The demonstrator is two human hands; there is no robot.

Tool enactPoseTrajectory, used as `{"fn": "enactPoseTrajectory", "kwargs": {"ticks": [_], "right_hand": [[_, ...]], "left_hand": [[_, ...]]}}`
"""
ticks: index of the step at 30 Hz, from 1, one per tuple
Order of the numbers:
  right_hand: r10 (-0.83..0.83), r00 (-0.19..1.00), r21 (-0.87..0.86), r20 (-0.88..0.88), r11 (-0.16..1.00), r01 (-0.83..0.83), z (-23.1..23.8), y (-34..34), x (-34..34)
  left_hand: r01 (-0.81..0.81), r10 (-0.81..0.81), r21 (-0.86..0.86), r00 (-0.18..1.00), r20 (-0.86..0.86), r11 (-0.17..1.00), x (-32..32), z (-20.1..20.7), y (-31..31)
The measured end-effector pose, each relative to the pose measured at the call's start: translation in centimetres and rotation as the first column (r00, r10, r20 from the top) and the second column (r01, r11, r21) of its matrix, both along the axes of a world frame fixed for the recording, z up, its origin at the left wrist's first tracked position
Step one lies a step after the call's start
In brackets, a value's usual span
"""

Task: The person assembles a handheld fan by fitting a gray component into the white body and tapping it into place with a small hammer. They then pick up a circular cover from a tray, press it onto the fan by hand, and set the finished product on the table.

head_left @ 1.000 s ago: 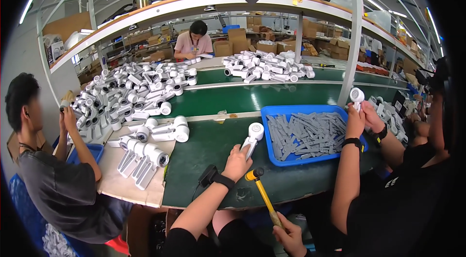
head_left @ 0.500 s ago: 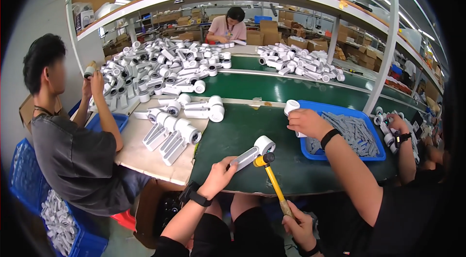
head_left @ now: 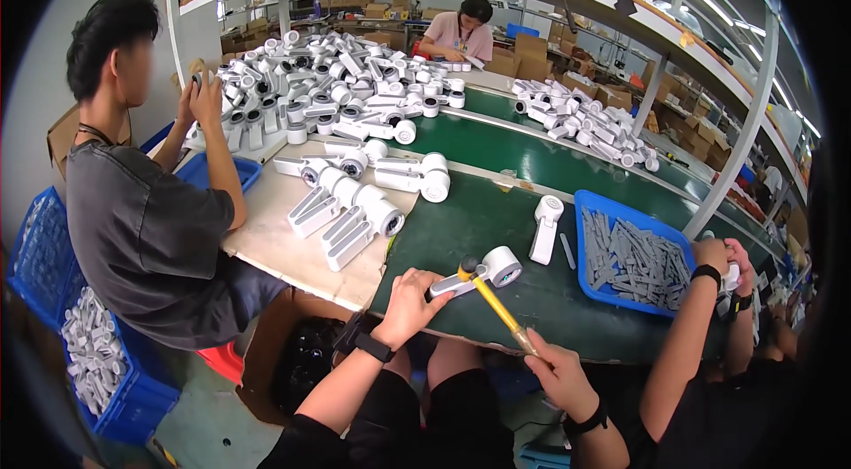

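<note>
A white handheld fan [head_left: 502, 266] with a round head lies on the green table in front of me. My left hand [head_left: 409, 309] is closed on its handle end. My right hand [head_left: 562, 371] grips the lower handle of a yellow mallet [head_left: 502, 311] with a dark striking face. The mallet head is over the fan's handle near the round head; whether it touches, I cannot tell. Another white fan [head_left: 546, 230] lies farther right, with a loose grey strip [head_left: 567, 251] beside it.
A blue tray [head_left: 581, 283] of grey strips sits at the right, near a co-worker's hands [head_left: 712, 254]. Several fans [head_left: 347, 234] lie on the beige board at left, a big heap [head_left: 310, 83] behind them. Another person [head_left: 146, 203] sits at left. A shelf post [head_left: 749, 132] stands at right.
The co-worker's hand has let go of a fan left of the tray and withdrawn right. The mallet head has shifted from the fan's neck onto its handle area. The whole view has swung.
</note>
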State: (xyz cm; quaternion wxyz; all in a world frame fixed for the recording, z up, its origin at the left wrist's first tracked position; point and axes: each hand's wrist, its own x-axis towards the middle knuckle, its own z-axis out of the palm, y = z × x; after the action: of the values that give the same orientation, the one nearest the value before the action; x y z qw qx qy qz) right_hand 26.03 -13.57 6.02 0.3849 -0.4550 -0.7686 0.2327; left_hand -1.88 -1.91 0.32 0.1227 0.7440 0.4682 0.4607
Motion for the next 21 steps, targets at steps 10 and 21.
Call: {"fn": "enactPoseTrajectory", "kwargs": {"ticks": [10,21], "right_hand": [[0.008,1.0,-0.148,0.03,0.989,-0.003,0.0,-0.5,-0.3],[-0.002,0.997,-0.114,0.071,0.993,0.01,1.2,-0.5,-1.1]], "left_hand": [[-0.027,0.027,-0.066,1.0,0.008,0.997,0.2,-0.5,-0.1],[-0.097,0.1,-0.18,0.995,0.005,0.979,0.0,-0.7,-0.3]]}}
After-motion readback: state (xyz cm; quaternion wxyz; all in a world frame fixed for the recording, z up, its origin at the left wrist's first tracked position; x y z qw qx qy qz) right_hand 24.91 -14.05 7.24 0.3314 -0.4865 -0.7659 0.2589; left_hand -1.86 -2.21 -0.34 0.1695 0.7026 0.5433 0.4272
